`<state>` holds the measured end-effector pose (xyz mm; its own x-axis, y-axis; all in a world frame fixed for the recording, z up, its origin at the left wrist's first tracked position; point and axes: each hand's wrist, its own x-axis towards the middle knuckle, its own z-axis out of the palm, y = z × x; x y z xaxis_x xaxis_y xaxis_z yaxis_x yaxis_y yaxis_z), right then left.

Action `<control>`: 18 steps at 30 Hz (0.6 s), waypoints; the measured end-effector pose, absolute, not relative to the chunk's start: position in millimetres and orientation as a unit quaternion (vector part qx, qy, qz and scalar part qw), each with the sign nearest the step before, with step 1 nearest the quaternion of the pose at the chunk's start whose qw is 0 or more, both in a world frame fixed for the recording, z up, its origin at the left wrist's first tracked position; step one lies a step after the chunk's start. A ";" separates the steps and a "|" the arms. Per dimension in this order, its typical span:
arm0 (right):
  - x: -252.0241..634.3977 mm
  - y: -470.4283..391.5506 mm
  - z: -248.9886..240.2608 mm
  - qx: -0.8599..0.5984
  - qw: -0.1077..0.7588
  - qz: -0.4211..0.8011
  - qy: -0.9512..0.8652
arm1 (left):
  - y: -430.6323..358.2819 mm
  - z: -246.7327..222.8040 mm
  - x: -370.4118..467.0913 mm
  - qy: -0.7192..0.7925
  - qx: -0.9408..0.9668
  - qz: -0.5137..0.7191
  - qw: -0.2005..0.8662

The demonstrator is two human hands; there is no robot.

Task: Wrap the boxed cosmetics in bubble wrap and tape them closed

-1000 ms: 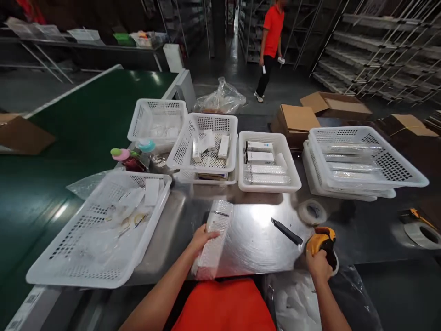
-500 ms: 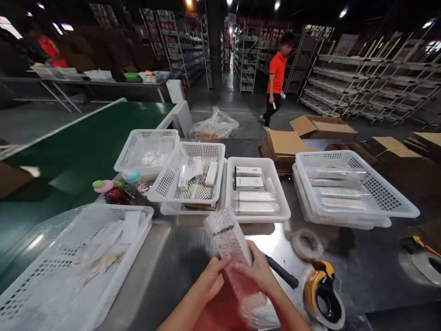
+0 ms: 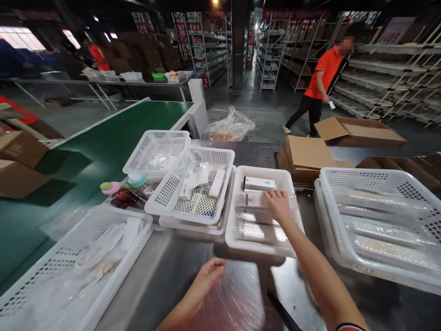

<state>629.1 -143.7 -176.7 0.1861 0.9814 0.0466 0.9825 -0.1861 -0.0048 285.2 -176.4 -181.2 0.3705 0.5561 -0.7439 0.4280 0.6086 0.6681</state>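
Note:
My right hand (image 3: 277, 204) reaches into a white basket (image 3: 265, 249) and has its fingers closed over a bubble-wrapped box (image 3: 248, 199). Right behind it lies a white carton (image 3: 259, 183) without wrap. More bubble-wrapped boxes (image 3: 250, 231) lie in a row in the near part of the basket, partly under the shadow of my arm. My left hand (image 3: 206, 279) hovers above the metal table in front of the basket, fingers curled together with nothing in them.
A white basket (image 3: 155, 209) with small boxes stands to the left, and a large tray (image 3: 136, 248) of plastic bags nearer. Wrapped packs fill a stacked basket (image 3: 330, 230) at right. Flat cardboard (image 3: 306, 151) lies behind. A person (image 3: 319, 82) walks past beyond the table.
The bubble-wrapped box has left my left hand and moved forward into the white basket with my right hand. The view has shifted, and the person behind has come closer on the right.

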 end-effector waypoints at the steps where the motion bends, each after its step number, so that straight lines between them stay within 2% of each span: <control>1: 629.6 -139.4 -184.6 -0.776 0.006 0.006 -0.631 | -176.7 -184.1 284.5 0.565 0.436 0.043 0.699; 6: 645.0 -133.5 -205.2 -0.760 -0.018 0.119 -0.638 | -181.5 -200.6 278.5 0.598 0.384 0.025 0.703; 10: 665.5 -129.3 -208.2 -0.721 0.016 0.203 -0.662 | -183.4 -214.7 264.9 0.623 0.350 0.017 0.700; 14: 685.7 -108.1 -205.3 -0.716 0.037 0.340 -0.608 | -183.0 -229.6 244.6 0.645 0.331 0.009 0.689; 16: 693.2 -91.8 -201.8 -0.718 0.022 0.406 -0.565 | -184.2 -236.7 235.1 0.654 0.319 0.006 0.685; 18: 695.3 -74.6 -199.5 -0.739 -0.012 0.420 -0.527 | -186.5 -243.0 227.2 0.662 0.309 0.008 0.682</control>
<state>695.3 -74.6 -199.5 0.0918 0.7692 -0.6324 0.7887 -0.4438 -0.4254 227.2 -186.5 -243.0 0.1229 0.4214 -0.8985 0.3984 0.8083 0.4336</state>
